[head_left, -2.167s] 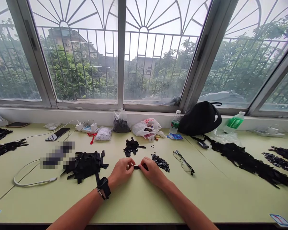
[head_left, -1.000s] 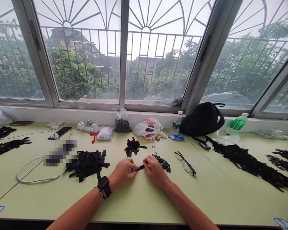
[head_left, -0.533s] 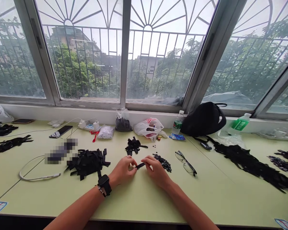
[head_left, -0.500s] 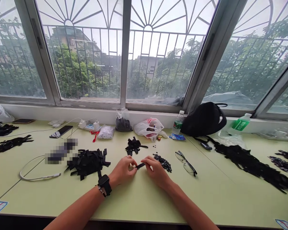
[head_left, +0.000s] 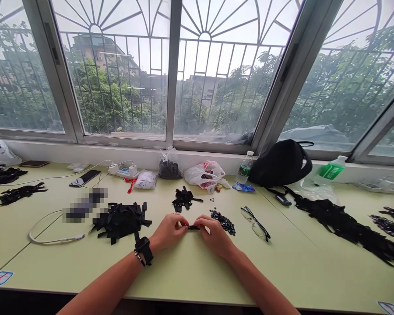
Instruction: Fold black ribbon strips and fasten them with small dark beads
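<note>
Between my hands stretches a short black fabric strip [head_left: 193, 227], held just above the pale green table. My left hand [head_left: 171, 232], with a black watch on its wrist, pinches one end. The other end is pinched by the fingers of my right hand [head_left: 212, 234]. A small dark piece seems to sit on the strip, too small to make out. Small shiny black pieces [head_left: 223, 222] lie in a heap beside my right hand. To the left is a big pile of black strips [head_left: 123, 221]; a smaller pile of black strips [head_left: 184, 199] lies beyond my hands.
Eyeglasses [head_left: 255, 223] lie to the right. Along the window stand a bag of dark pieces [head_left: 170, 168], a white plastic bag [head_left: 204, 175], a water bottle [head_left: 244, 168] and a black bag [head_left: 280, 164]. A white cable [head_left: 57, 241] curls at left. More black strips [head_left: 348, 223] spread far right.
The strip has turned from slanted to nearly level between my hands, and my right hand has come down slightly. A bit of another person's hand appears at the far left edge.
</note>
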{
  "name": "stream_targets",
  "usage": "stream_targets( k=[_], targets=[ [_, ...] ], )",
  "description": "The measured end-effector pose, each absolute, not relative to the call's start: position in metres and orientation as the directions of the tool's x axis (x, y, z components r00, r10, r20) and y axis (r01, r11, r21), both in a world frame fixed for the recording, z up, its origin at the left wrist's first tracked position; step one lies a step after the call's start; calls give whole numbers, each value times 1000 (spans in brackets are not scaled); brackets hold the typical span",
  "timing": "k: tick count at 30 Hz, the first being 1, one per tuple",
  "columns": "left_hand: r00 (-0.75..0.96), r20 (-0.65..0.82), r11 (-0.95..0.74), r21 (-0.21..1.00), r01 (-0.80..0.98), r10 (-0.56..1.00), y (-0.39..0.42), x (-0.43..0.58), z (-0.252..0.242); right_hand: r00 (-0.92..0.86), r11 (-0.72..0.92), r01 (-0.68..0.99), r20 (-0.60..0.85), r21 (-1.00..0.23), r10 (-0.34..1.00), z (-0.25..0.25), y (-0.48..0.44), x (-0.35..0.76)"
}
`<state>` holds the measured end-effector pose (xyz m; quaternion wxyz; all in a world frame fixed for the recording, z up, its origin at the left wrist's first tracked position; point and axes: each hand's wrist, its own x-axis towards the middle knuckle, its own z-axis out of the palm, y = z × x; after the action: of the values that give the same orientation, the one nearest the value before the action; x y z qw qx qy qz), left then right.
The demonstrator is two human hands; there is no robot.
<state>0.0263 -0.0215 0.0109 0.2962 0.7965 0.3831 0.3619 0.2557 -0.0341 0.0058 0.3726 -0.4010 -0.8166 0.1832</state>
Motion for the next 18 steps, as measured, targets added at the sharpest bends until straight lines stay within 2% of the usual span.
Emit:
stream_targets(
  k=[6,10,18],
  targets=[
    [381,294,-433,826,361,877,-17,24,12,-361,624,539,514,-566,778,8,-35,254],
    [416,278,-423,851,312,866,-17,24,13,-387,657,549,540,-517,748,9,-36,253],
    [424,251,-408,850,334,870,-17,24,11,-477,686,544,495,-484,727,10,-39,252]
  ],
)
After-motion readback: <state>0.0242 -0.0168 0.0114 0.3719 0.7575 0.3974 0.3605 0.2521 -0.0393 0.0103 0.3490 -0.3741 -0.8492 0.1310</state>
